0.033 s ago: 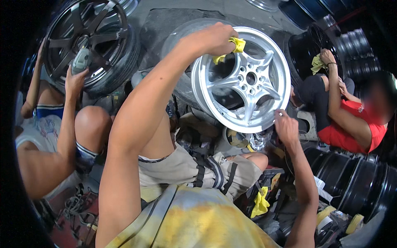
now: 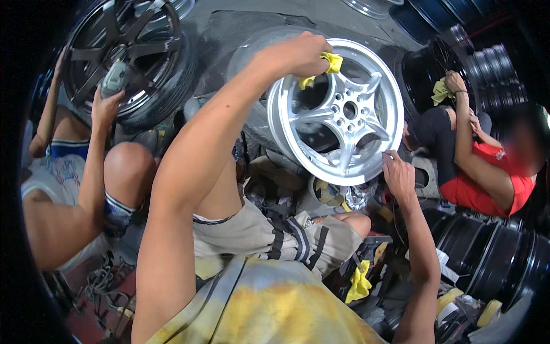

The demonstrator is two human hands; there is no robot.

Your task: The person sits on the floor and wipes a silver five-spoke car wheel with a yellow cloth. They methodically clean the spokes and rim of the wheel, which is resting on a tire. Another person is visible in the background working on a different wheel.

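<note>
A silver alloy wheel rim (image 2: 344, 109) stands tilted on its edge in front of me, its spoked face toward me. My left hand (image 2: 292, 54) presses a yellow cloth (image 2: 329, 63) against the upper left part of the rim. My right hand (image 2: 398, 175) grips the rim's lower right edge. My knees sit just below the rim.
A person on my left holds a tool against a dark spoked wheel (image 2: 123, 54). On the right, a person in a red top (image 2: 492, 178) rubs a black rim (image 2: 424, 74) with a yellow cloth. Black rims (image 2: 492, 258) are stacked at lower right. A second yellow rag (image 2: 358, 281) lies by my leg.
</note>
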